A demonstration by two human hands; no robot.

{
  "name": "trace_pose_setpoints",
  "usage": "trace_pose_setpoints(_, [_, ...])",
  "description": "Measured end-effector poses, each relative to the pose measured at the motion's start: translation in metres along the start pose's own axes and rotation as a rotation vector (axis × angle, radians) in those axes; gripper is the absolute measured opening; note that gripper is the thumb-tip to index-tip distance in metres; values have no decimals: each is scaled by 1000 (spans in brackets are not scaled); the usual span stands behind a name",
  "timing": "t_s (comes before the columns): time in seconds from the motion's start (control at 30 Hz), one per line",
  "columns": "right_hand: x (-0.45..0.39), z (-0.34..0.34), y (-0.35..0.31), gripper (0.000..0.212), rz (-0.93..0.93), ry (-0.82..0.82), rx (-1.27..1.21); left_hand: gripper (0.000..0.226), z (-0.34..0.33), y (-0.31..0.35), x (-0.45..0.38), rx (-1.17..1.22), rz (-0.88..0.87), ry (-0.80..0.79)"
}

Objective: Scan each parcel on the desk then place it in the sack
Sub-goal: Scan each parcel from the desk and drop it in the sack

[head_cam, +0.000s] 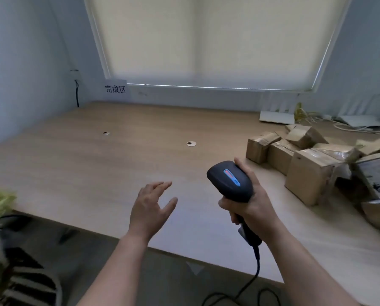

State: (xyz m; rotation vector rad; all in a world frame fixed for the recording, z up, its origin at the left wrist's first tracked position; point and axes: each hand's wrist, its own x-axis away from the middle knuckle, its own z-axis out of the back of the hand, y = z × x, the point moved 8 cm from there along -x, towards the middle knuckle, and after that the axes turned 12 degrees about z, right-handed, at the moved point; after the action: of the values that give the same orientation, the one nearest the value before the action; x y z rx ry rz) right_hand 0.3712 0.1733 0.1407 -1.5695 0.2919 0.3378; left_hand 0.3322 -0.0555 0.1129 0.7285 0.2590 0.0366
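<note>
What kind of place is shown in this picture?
Probably a small office room used for parcel handling: a pile of brown cardboard parcels on a light wooden desk, a black handheld barcode scanner gripped by the right hand, and white routers behind.

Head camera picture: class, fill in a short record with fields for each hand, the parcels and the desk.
left hand: left hand open, fingers spread above the desk, holding nothing
right hand: right hand grips the black scanner by its handle
parcels: brown parcels piled at the desk's right side
desk: wooden desk
sign: white sign at the back wall
</note>
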Motion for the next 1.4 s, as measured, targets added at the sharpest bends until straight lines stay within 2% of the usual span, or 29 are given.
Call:
trace_pose_setpoints(0.27, [25,105,-13,93,20,138,50,46,-84,86,7,37,-123,-119])
trace_pose_setpoints(0.57, [27,186,-7,96,22,290,128,52,-152,155,-20,50,-255,-215])
trace_pose_setpoints(0.87, [16,257,-15,94,9,393,208,67,-220,232,-47,74,-384,-350])
trace_pose_setpoints(1.17, [11,318,-2,93,0,392,178,83,-278,286,-57,-45,-366,-419])
trace_pose_setpoints(1.4, [2,382,1,96,15,380,154,98,-333,330,-65,-242,-262,-515])
